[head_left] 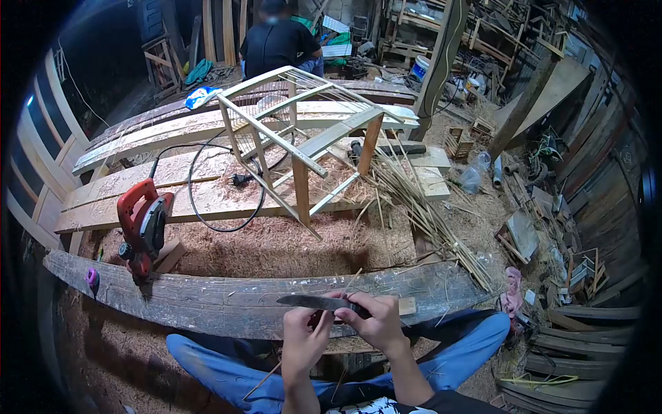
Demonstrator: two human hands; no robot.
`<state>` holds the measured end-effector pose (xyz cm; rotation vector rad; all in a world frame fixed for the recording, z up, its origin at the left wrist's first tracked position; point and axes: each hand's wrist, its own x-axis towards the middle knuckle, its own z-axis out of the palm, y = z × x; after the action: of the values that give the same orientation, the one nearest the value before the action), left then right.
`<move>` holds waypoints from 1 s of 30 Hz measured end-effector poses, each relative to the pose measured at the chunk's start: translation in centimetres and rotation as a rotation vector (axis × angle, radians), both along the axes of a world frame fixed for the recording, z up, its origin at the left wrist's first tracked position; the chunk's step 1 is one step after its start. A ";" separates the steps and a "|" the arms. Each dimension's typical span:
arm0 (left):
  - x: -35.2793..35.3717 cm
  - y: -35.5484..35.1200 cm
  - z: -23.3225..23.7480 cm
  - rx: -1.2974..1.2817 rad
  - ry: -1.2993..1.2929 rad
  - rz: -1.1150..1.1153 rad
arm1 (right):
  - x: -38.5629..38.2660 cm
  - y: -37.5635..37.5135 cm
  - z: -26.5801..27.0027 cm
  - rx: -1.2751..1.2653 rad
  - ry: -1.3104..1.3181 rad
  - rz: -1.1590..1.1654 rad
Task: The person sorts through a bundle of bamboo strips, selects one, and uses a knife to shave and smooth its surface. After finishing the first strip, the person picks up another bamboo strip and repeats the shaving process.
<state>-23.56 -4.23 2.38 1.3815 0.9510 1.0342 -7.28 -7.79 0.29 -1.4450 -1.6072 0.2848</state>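
My right hand [376, 324] is wrapped round the dark handle of a knife [314, 301], its blade pointing left over the plank bench [227, 303]. Close beside it, my left hand [305, 334] is closed under the blade. A thin bamboo stick [262, 381] slants up from my lap to the left hand, and a thin tip shows above the knife; where it passes between the fingers is hidden. Beyond the bench stands a wooden frame [303, 145] with slender rods. To its right lies a bundle of bamboo sticks [420, 200].
A red electric planer [143, 224] rests at the bench's left, near a purple object [92, 277]. Its black cord [200, 219] loops over shaving-covered boards [131, 190]. A person [279, 43] sits with their back to me. Wood scraps [579, 345] lie at right.
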 end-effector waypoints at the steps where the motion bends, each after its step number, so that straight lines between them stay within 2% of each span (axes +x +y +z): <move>1: 0.0 -0.1 0.0 0.031 0.018 -0.023 | 0.0 -0.1 0.1 -0.001 0.001 0.000; 4: 0.2 -0.3 0.1 0.008 0.019 -0.007 | 0.1 -0.1 0.5 -0.060 0.019 -0.011; 6: 0.0 -0.5 0.1 -0.015 0.031 -0.015 | 0.3 0.2 0.0 0.096 0.044 0.009; 9: -0.5 -0.6 0.6 0.029 0.133 -0.057 | 0.9 0.3 0.3 0.153 0.025 0.053; 11: -0.6 -0.8 1.2 0.072 0.014 -0.074 | 1.3 0.2 1.1 0.132 -0.001 0.055; 16: -0.5 -0.7 0.9 -0.069 -0.021 -0.050 | 2.6 0.6 1.4 0.130 -0.091 0.039; 18: -1.0 -0.3 0.5 -0.027 0.192 -0.105 | 3.4 0.2 1.0 0.147 -0.139 -0.039; 19: -1.0 -0.4 0.4 -0.031 0.193 -0.107 | 3.9 -0.1 0.4 0.163 -0.166 -0.065; 20: -0.8 -0.5 1.0 -0.091 0.073 -0.084 | 4.8 -0.2 -0.2 0.182 -0.197 -0.089; 21: -0.7 -0.8 1.8 -0.150 -0.049 -0.060 | 7.0 0.0 -1.0 0.138 -0.039 -0.317; 22: -2.5 -1.1 2.9 -0.192 -0.029 -0.031 | 9.7 -0.4 -1.4 0.089 0.122 -0.547; 24: -4.6 -1.0 2.5 -0.133 -0.036 0.074 | 14.6 -2.9 -0.3 -0.017 0.023 -0.839; 25: -4.6 -0.6 2.2 -0.137 -0.028 0.122 | 14.1 -2.9 0.3 0.117 -0.048 -0.743; 28: -2.7 0.3 2.3 -0.127 -0.020 0.097 | 10.1 -2.7 1.6 0.070 -0.065 -0.535; 29: -1.8 0.5 1.9 -0.106 -0.025 0.085 | 9.2 -2.2 0.7 0.023 0.104 -0.493; 30: -1.1 0.5 1.9 -0.099 -0.007 0.066 | 8.4 -1.9 0.3 -0.010 0.066 -0.496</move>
<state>-24.68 -3.75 4.24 1.2712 1.0356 1.0267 1.12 -9.67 0.55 -1.7649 -1.1479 0.0508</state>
